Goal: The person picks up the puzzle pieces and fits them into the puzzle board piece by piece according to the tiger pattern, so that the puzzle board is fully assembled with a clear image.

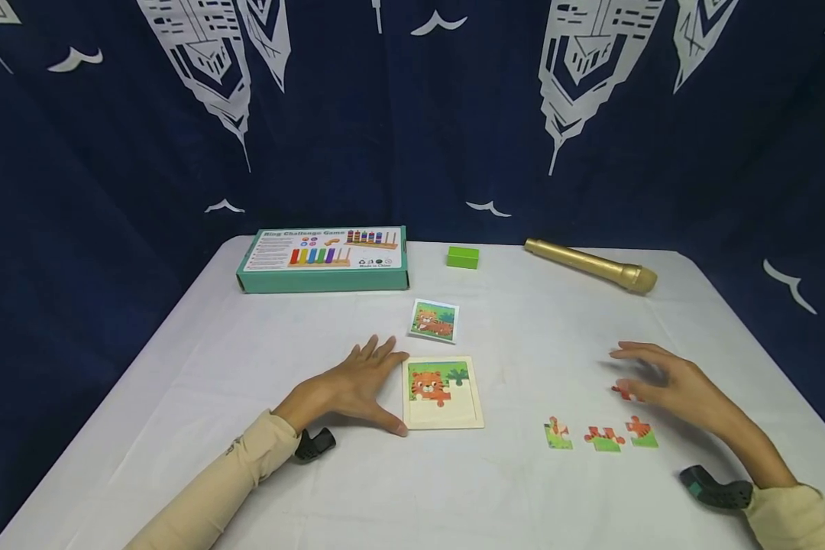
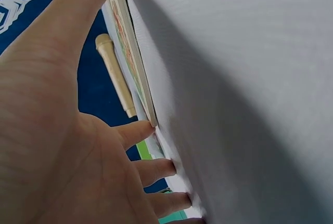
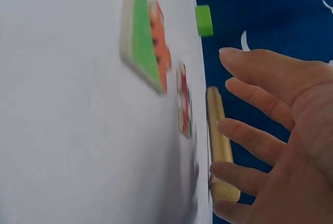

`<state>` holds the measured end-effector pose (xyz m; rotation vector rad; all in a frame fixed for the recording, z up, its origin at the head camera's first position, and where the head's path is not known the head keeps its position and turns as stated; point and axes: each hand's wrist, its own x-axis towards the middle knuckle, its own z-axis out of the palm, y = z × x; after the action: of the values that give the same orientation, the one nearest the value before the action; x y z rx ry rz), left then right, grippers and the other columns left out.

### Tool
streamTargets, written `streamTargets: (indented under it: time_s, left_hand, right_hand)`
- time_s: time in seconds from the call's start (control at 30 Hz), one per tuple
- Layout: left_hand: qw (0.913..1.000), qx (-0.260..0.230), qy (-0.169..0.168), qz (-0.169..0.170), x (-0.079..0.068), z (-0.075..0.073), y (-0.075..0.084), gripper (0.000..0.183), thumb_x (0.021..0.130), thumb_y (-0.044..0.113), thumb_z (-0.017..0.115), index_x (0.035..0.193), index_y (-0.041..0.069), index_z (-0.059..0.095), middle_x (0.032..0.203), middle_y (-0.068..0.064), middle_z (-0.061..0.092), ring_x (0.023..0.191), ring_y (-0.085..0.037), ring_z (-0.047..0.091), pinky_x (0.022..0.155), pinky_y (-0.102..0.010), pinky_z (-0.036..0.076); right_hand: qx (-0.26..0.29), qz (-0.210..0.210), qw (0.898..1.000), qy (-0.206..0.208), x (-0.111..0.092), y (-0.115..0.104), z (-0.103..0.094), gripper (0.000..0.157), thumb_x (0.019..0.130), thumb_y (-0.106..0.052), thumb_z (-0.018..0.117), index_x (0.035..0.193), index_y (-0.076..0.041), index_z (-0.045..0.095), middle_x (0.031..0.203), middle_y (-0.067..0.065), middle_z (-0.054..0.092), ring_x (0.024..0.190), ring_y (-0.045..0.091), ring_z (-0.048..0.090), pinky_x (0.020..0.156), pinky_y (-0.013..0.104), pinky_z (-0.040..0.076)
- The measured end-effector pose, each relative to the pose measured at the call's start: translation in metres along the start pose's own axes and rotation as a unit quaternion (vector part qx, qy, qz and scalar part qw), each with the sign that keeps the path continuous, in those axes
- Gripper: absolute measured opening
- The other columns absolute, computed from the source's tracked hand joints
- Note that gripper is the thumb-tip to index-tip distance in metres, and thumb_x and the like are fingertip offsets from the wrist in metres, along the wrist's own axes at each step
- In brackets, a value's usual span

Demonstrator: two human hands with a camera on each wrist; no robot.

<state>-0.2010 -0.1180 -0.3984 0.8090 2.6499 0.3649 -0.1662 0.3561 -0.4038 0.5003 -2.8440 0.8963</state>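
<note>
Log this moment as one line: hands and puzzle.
left hand: touches left edge of puzzle board | right hand: empty, near loose pieces | puzzle board: partly filled, lower part bare

Four loose puzzle pieces, one partly hidden, lie toward the desk's right edge. Nearer its middle are one puzzle board and one picture card; the fitted pieces are too small to count. Along the far edge, left corner to right: one box, one green block, one gold microphone.
</note>
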Motion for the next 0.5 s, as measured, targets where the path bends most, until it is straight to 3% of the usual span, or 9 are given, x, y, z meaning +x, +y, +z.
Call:
streamTargets:
  time_s: [0.03, 0.07, 0.17, 0.23, 0.3, 0.5]
  left_hand:
    - [1.0000, 0.000, 0.000, -0.001, 0.000, 0.000, 0.000, 0.118, 0.062, 0.068, 0.077, 0.152, 0.016, 0.022, 0.160, -0.015, 0.006, 0.146, -0.038, -0.002, 0.116, -0.055, 0.005]
    - [1.0000, -0.001, 0.000, -0.002, 0.000, 0.000, 0.000, 0.118, 0.062, 0.068, 0.077, 0.153, 0.016, 0.022, 0.160, -0.015, 0.006, 0.146, -0.038, -0.002, 0.116, -0.055, 0.005]
    - [1.0000, 0.000, -0.002, -0.003, 0.000, 0.000, 0.000, 0.119, 0.062, 0.068, 0.077, 0.153, 0.017, 0.020, 0.160, -0.014, 0.005, 0.146, -0.038, -0.003, 0.116, -0.055, 0.004]
    - [1.0000, 0.000, -0.003, -0.003, 0.000, 0.001, 0.000, 0.119, 0.062, 0.068, 0.077, 0.154, 0.016, 0.020, 0.161, -0.014, 0.004, 0.146, -0.038, -0.003, 0.116, -0.055, 0.004]
    - [1.0000, 0.000, -0.002, -0.002, 0.000, 0.001, 0.000, 0.118, 0.062, 0.067, 0.077, 0.153, 0.016, 0.021, 0.160, -0.014, 0.005, 0.146, -0.038, -0.003, 0.116, -0.055, 0.004]
    - [1.0000, 0.003, -0.002, -0.002, 0.000, 0.001, 0.001, 0.117, 0.063, 0.067, 0.077, 0.153, 0.016, 0.023, 0.160, -0.014, 0.005, 0.146, -0.038, -0.003, 0.117, -0.055, 0.004]
  right_hand:
    - [-0.003, 0.005, 1.000, 0.003, -0.002, 0.002, -0.002, 0.042, 0.084, -0.020, 0.075, 0.123, -0.015, 0.062, 0.137, 0.018, 0.049, 0.122, -0.018, 0.028, 0.094, 0.008, 0.028]
    - [0.001, 0.008, 1.000, 0.002, -0.003, 0.005, -0.003, 0.041, 0.084, -0.020, 0.075, 0.123, -0.015, 0.062, 0.137, 0.020, 0.048, 0.120, -0.022, 0.025, 0.101, 0.015, 0.029]
    - [0.013, 0.019, 1.000, -0.005, -0.004, 0.010, -0.007, 0.040, 0.085, -0.020, 0.074, 0.122, -0.012, 0.061, 0.139, 0.025, 0.044, 0.136, 0.002, 0.028, 0.110, 0.052, 0.027]
    - [0.017, 0.029, 0.999, -0.014, -0.005, 0.013, -0.009, 0.041, 0.084, -0.020, 0.074, 0.122, -0.009, 0.060, 0.140, 0.028, 0.041, 0.140, 0.028, 0.029, 0.098, 0.071, 0.024]
    - [0.016, 0.033, 0.999, -0.021, -0.005, 0.016, -0.010, 0.043, 0.083, -0.018, 0.075, 0.121, -0.006, 0.060, 0.140, 0.031, 0.039, 0.133, 0.050, 0.029, 0.095, 0.074, 0.022]
    - [0.009, 0.053, 0.998, -0.035, -0.006, 0.021, -0.009, 0.046, 0.082, -0.019, 0.075, 0.122, -0.003, 0.059, 0.142, 0.034, 0.035, 0.128, 0.059, 0.027, 0.095, 0.075, 0.020]
